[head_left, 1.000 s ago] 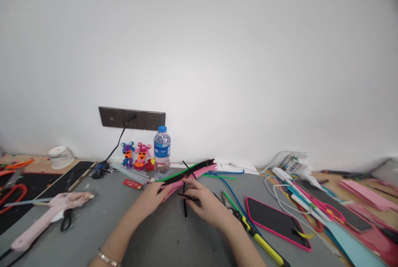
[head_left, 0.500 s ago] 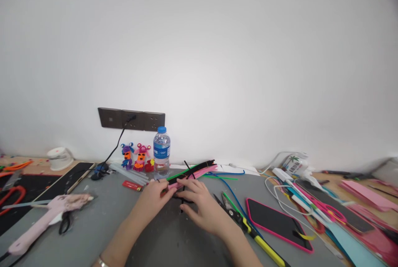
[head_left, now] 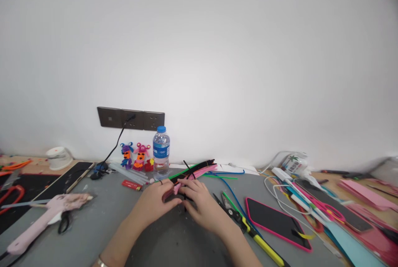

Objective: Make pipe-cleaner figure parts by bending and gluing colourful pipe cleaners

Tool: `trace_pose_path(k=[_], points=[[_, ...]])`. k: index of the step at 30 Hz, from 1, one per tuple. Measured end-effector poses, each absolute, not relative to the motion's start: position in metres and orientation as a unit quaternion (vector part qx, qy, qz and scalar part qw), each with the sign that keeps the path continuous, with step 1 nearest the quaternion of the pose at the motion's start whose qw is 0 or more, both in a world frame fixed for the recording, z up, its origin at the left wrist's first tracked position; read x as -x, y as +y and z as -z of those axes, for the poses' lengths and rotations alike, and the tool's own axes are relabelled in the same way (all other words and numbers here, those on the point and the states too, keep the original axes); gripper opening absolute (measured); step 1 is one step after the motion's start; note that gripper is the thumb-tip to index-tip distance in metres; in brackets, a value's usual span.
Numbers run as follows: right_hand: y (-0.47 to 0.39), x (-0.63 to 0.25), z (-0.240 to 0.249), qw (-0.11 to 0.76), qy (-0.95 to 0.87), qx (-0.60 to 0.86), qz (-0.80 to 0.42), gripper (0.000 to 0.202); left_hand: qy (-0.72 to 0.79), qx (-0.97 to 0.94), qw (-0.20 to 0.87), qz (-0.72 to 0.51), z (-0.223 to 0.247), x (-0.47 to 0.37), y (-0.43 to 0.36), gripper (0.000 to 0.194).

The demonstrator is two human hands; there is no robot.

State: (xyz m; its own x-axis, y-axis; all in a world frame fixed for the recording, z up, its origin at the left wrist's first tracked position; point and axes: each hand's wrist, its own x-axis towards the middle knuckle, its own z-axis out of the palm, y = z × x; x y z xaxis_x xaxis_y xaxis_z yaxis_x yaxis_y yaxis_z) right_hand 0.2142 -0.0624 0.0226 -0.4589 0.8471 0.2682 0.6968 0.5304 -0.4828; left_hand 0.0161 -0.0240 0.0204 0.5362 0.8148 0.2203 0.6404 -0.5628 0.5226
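In the middle of the grey mat, a bundle of pink pipe cleaners (head_left: 202,171) lies against several black pipe cleaners (head_left: 199,166). My left hand (head_left: 154,201) curls over the bundle's near left end, thumb stretched toward the right hand, with pink showing beneath its fingers. My right hand (head_left: 200,202) bends its fingers onto the same pink ends, and its thumb points left. A thin black strip (head_left: 188,166) sticks up across the bundle and passes under the right hand. My fingers cover the parts they grip.
A water bottle (head_left: 161,155) and two small fuzzy figures (head_left: 140,156) stand by the wall. On the left lies a pink glue gun (head_left: 46,219). Yellow-handled pliers (head_left: 248,229) and a pink-edged phone (head_left: 278,223) lie right of my hands. Pink scissors (head_left: 332,212) rest among papers and cables.
My left hand has shifted slightly and turned, its thumb now lower and further from the bundle. More of the pink ends show between the hands. My right hand has stayed nearly in place.
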Motion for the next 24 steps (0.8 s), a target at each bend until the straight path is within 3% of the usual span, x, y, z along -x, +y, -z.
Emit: trace_pose_path(k=[10,16,24], points=[[-0.06,-0.218,-0.022,0.268,-0.838,0.453,-0.142,0.041,0.461,-0.819,0.207,-0.273,-0.009,-0.013,-0.015,0.004],[-0.059,-0.218,-0.019,0.31,-0.833,0.439,-0.132,0.04,0.41,-0.824,0.221,-0.322,-0.007,-0.018,-0.019,0.026],[-0.06,-0.217,-0.017,0.307,-0.837,0.428,-0.147,0.044,0.384,-0.807,0.291,-0.342,-0.006,-0.023,-0.02,0.026]])
